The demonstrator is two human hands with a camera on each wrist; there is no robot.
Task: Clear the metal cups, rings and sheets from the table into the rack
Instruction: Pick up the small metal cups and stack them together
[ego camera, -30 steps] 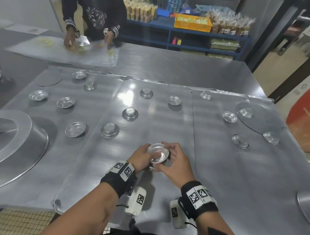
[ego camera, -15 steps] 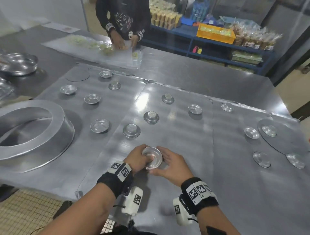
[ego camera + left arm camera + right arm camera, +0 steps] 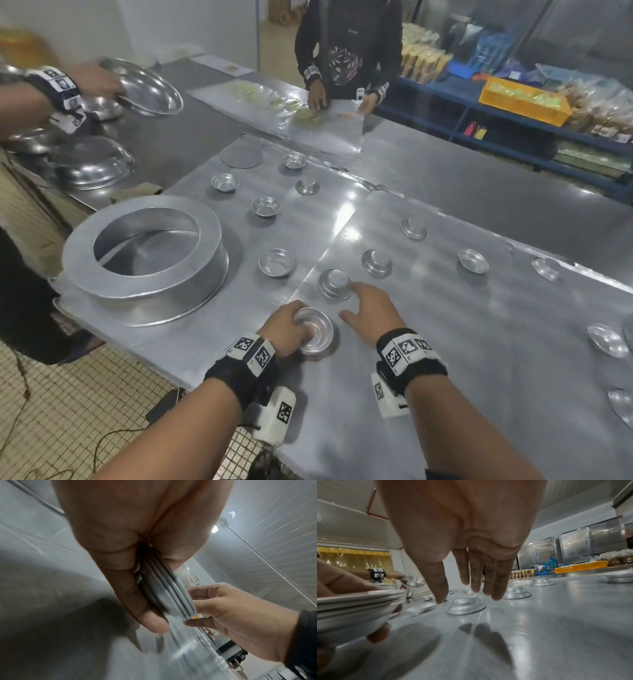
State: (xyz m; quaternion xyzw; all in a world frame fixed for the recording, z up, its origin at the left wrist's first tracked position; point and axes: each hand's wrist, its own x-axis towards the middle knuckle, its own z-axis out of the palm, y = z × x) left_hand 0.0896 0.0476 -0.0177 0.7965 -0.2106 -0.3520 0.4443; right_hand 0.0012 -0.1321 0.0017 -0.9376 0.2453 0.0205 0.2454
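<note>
Stack of nested metal cups (image 3: 313, 330) gripped in left hand (image 3: 284, 330); we note right hand (image 3: 371, 313) open, fingers extended over upturned cup (image 3: 335, 283) at eleven o'clock.

silver cups (image 3: 276, 262), grey table (image 3: 479, 342), yellow crate (image 3: 524, 99), blue shelving (image 3: 459, 113)

The right hand (image 3: 368, 310) left the stacked cups (image 3: 313, 330) (seemingly reaching) for an upturned cup (image 3: 335, 283).

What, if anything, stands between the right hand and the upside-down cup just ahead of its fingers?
Nothing visible does. The right hand reaches with straight fingers toward the upside-down cup, with only bare table between them. The left hand, holding the stacked cups, sits off to the side.
</note>
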